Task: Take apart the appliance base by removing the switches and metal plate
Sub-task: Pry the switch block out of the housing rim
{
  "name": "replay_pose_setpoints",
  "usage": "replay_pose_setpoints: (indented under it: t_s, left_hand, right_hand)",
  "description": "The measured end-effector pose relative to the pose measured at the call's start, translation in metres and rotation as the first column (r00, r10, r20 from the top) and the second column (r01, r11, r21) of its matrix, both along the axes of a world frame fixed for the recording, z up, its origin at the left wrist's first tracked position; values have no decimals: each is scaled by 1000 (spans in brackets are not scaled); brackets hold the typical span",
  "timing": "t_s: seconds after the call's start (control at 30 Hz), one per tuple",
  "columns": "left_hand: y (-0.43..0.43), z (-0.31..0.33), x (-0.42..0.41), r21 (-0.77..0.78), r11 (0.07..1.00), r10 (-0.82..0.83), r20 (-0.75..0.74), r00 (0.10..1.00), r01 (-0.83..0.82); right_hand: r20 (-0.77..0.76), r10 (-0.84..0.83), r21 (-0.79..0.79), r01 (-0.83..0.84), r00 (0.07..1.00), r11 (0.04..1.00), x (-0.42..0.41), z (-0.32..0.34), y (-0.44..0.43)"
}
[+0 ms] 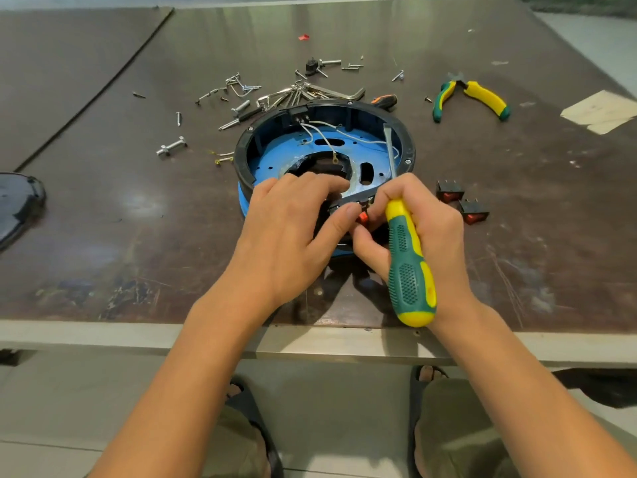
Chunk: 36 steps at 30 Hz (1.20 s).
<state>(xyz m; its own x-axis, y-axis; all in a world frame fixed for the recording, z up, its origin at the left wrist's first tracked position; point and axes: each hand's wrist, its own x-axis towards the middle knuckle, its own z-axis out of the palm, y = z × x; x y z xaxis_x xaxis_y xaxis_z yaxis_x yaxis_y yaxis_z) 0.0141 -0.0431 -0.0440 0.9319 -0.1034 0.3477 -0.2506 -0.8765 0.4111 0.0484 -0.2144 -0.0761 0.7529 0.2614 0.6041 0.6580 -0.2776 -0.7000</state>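
1. The round blue and black appliance base (324, 146) sits tilted at the centre of the frame on the brown table (103, 201), its near rim raised toward the person.
2. The left hand (289, 229) is closed on the near rim, fingers curled over the edge and thumb pressing beside a red switch (362, 218) still seated in the wall.
3. The right hand (424, 232) is wrapped round a green and yellow screwdriver (408, 260), whose shaft points up and away over the base. Its thumb and fingertips also pinch at the switch.
4. Two black switches with red rockers (462, 201) lie loose on the table, just right of the base, so the step in hand looks like freeing the remaining switch.
5. The blue metal plate (275, 157) inside the base is still in place, with white wires (324, 136) lying across it.
6. The next move likely calls for pushing the switch out through its slot while the left hand steadies the rim.
7. Loose screws (238, 88) and pliers (472, 98) lie toward the top of the frame.
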Motion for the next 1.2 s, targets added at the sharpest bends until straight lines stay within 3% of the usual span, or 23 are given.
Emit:
replay_pose_setpoints:
  t_s: [0.2,0.47,0.57,0.73,0.97,1.07,1.2]
  left_hand:
    - [20,8,-2,-5,987,-161,-66,985,161]
    - [22,4,0,-3,997,-73,-34,997,73]
    - [20,6,0,8,998,-60,-56,997,61]
    - [16,3,-1,-22,1000,-9,-40,999,8]
    - [10,2,-1,38,999,-1,0,1000,1]
    - [11,2,-1,7,1000,-14,12,1000,14]
    - [14,2,-1,-27,999,-36,19,999,36]
  right_hand:
    - [66,-10,-43,13,998,999,0,0,-1]
    - [160,-14,-71,26,987,997,-8,-2,2]
    - [124,-39,-18,41,992,999,-6,1,-5]
    - [41,-209,59,207,977,977,17,9,-37]
    - [-138,-396,34,404,908,914,42,4,-73]
    - [-233,-273,208,322,933,924,37,12,-68]
    - [-457,161,574,152,875,804,30,26,-57]
